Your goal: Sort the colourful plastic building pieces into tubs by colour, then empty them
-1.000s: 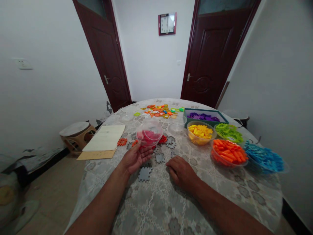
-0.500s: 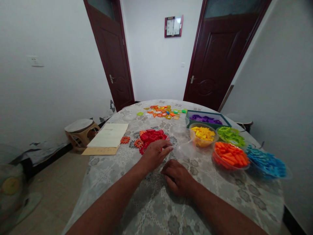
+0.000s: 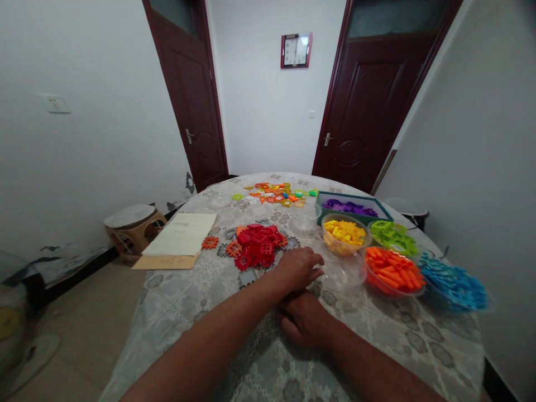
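My left hand reaches to the right across my right hand, its fingers slightly bent and apart. Just past its fingertips lies a clear plastic container; whether they touch it I cannot tell. My right hand rests on the tablecloth with its fingers curled in, partly covered by my left wrist; I see nothing in it. To the left of my hands is a heap of red plastic interlocking pieces. Orange square pieces and grey pieces lie around that heap.
Bowls of yellow pieces, green pieces, orange tubes and blue pieces stand at the right. Behind them is a box of purple pieces. Mixed pieces lie at the back, paper sheets at the left.
My left hand has moved right, away from the red heap and over my right hand. The clear container has shifted right towards the orange tubes. My right hand stays in place.
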Tool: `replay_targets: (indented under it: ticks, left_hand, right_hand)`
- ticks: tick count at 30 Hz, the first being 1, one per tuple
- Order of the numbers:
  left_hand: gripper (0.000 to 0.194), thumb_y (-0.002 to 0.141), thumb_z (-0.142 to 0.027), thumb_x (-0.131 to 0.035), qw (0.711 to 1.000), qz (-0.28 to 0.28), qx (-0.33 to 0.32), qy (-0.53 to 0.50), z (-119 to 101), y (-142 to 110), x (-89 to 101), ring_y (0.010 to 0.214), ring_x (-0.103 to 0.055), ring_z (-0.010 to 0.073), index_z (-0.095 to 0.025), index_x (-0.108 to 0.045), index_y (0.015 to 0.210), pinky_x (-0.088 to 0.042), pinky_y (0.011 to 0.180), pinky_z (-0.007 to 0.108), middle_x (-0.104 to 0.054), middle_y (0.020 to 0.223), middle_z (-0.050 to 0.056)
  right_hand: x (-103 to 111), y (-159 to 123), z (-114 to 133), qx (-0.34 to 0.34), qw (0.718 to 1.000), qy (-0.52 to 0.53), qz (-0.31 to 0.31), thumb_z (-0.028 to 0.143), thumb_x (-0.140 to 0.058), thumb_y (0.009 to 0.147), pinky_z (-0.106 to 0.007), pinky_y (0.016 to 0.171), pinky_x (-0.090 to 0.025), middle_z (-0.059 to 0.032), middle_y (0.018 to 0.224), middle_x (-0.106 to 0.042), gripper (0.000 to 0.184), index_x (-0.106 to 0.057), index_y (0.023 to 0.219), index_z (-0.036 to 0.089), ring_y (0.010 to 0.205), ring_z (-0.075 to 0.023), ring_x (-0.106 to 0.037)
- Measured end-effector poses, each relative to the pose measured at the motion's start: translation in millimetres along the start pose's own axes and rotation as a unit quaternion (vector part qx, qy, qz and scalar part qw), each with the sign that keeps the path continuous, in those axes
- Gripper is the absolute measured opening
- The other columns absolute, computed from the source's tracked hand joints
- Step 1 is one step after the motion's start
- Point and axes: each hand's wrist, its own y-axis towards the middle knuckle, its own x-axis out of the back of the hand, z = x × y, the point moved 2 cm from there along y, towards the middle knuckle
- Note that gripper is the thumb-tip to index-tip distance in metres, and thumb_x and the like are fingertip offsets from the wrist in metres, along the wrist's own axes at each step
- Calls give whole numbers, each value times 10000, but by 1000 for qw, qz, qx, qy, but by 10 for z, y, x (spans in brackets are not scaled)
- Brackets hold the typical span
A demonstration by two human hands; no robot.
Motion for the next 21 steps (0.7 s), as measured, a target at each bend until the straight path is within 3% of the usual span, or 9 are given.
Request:
replay_targets:
  ticks: [5, 9, 13, 15, 18, 21]
  left_hand:
    - [482, 967, -240, -606, 1000, -9, 4, -21, 82, -137, 68, 1205, -675, 314, -298, -635, 1445, -524, 1030, 449, -704, 1366, 113]
    - [462, 962, -212, -582, 996, -86, 26, -17, 456, -364, 349, 1294, -596, 332, -239, -654, 1417, -426, 1156, 468, -675, 1374, 153]
    - [340, 917, -309, -685, 975, -129, 180, 27, 984, -538, 588, 1358, -502, 392, -234, -726, 1247, -280, 1236, 551, -646, 1369, 170]
    - [286, 933, -383, -677, 968, -121, 219, 22, 1155, -601, 631, 1302, -533, 383, -227, -745, 1162, -301, 1215, 542, -663, 1294, 170]
    - [247, 980, -405, -602, 976, -106, 193, 0, 1215, -701, 640, 1183, -588, 338, -226, -752, 1060, -353, 1166, 498, -678, 1178, 155]
    - [251, 998, -429, -576, 988, -78, 133, -10, 1110, -853, 623, 1144, -592, 316, -241, -742, 986, -362, 1149, 475, -688, 1121, 134]
  right_hand:
    - [3, -14, -128, -24, 999, -7, -22, 170, -538, 838, -389, 907, -521, -91, 1034, -772, 244, -731, 986, 198, 981, -274, -695]
    - [28, -16, -205, -69, 995, -39, -62, 164, -562, 907, -423, 958, -504, -116, 1039, -731, 196, -727, 1012, 177, 1030, -277, -636]
    - [20, -5, -219, -98, 992, -57, -57, 142, -599, 932, -429, 1010, -502, -115, 1101, -709, 202, -721, 1089, 180, 1089, -266, -610]
    - [3, -8, -221, -103, 991, -68, -58, 155, -634, 927, -455, 1074, -487, -129, 1219, -694, 239, -719, 1149, 182, 1173, -279, -597]
    - [-34, -20, -234, -108, 988, -85, -69, 175, -655, 924, -494, 1152, -454, -147, 1366, -653, 293, -709, 1212, 188, 1288, -299, -571]
    - [-76, -14, -262, -116, 985, -99, -78, 192, -649, 930, -523, 1179, -445, -155, 1422, -631, 328, -697, 1254, 198, 1347, -311, -557]
